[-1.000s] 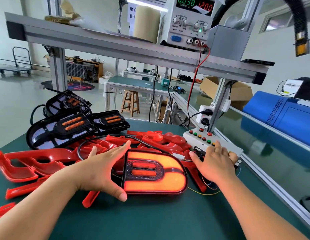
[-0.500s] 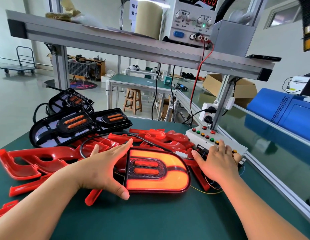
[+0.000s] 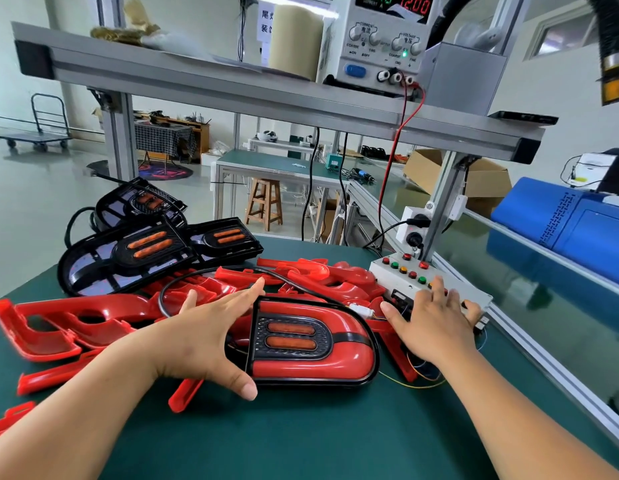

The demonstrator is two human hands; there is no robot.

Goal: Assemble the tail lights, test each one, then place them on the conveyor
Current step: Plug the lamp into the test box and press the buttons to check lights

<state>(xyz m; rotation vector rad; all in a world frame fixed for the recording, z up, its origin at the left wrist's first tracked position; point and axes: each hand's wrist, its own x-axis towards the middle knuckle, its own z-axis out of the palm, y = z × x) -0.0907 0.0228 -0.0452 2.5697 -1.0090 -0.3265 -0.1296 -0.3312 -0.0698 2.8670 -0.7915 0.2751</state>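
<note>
An assembled red tail light (image 3: 315, 341) with a black rim lies on the green table (image 3: 301, 438), unlit, its cable plugged into a white connector (image 3: 361, 310). My left hand (image 3: 211, 337) spans the light's left end, fingers straight along the far edge and thumb on the near edge. My right hand (image 3: 432, 320) rests with spread fingers on the white test box (image 3: 425, 282) that carries red, green and yellow buttons. Loose red lenses (image 3: 76, 317) and black housings (image 3: 145, 251) are piled behind and to the left.
A power supply (image 3: 380, 39) reading 12.00 stands on the aluminium shelf (image 3: 232, 84) overhead, with red and black leads running down to the box. The conveyor (image 3: 543, 323) runs along the right, with a blue machine (image 3: 578, 230) beyond it.
The tail light glowed orange-red in both earlier frames and is now dark. Both hands stay in the same places. The supply's current reading has changed.
</note>
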